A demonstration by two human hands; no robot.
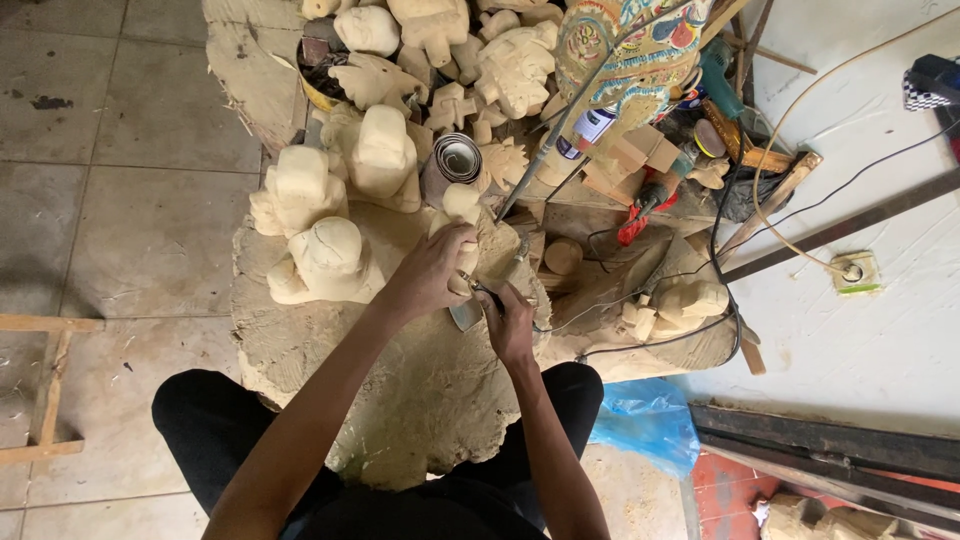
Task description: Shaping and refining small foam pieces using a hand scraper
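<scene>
Pale wood everywhere, and right in the middle sits the big stump [330,370], a rough slab of a work block with the person's black-clad knees tucked against its near edge. On top of the stump, toward its far side, the left hand [432,272] is clamped around a small carving [462,205], fingers wrapped tight over its lower half, the rounded top poking out above the knuckles. Just beside it, the right hand [510,325] is closed on a slim power tool [478,292], its tip pressed in against the carving's base; the exact point of contact is hidden behind the fingers, so it looks like touching but I can't swear to it. A flexible shaft [560,130] runs up and away from the hands toward the far edge of the stump. To the left of the stump's centre stand three blocky unfinished figures [325,255], shoulder to shoulder. Beyond the stump's far edge, a heap of more rough carvings [510,65], plus a painted mask [640,50] in bright colours. Off the stump's right side lie a red-handled tool [640,215], a tangle of cables [720,240], and a blue plastic bag [645,420] on the floor.
</scene>
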